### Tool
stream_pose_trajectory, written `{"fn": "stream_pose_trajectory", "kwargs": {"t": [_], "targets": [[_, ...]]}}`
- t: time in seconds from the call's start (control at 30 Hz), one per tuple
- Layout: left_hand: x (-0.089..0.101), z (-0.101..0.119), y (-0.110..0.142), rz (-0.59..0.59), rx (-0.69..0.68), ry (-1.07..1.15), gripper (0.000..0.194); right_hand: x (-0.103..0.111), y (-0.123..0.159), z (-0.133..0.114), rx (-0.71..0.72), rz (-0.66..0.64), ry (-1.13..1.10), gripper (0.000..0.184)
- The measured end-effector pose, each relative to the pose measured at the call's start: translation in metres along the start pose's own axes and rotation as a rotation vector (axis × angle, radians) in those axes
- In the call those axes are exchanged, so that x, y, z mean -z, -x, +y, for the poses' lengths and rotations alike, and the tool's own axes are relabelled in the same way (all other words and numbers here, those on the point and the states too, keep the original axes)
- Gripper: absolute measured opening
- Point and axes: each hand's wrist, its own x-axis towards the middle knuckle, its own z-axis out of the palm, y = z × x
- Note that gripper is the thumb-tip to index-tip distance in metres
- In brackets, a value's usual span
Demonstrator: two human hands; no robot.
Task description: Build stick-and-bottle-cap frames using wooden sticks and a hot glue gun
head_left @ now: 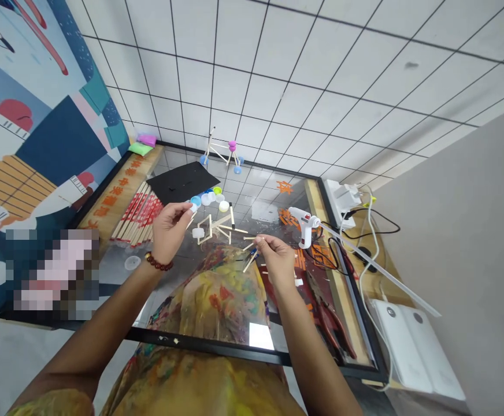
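Observation:
My left hand, a beaded bracelet at its wrist, is closed in a pinch on a small whitish bottle cap. My right hand pinches a short thin wooden stick that points left. Between the hands, a small frame of wooden sticks stands on the glass tabletop, with a white cap at its left side. Several loose caps, among them a pale yellow one and a yellow-green one, lie just beyond. Loose sticks lie beside my right fingertips.
At right are a white glue gun with a cable, and red-handled pliers. Packed chopsticks and a black sheet lie at left. A stick model with blue wheels stands at the back by the tiled wall.

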Motion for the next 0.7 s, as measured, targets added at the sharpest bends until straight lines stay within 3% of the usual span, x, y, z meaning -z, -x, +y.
{"fn": "stream_pose_trajectory", "kwargs": {"t": [0.17,0.3,0.7], "targets": [[-0.011,-0.022,-0.007,-0.094,0.000,0.027,0.020,-0.016,0.008,-0.001,-0.077,-0.013,-0.077,0.035],[-0.011,-0.031,-0.003,-0.095,0.000,0.014,0.018,-0.018,0.010,0.002,-0.110,-0.050,-0.076,0.039],[0.001,-0.030,0.004,-0.104,-0.056,-0.103,0.017,-0.025,0.011,0.004,0.099,-0.039,0.265,0.036]]}}
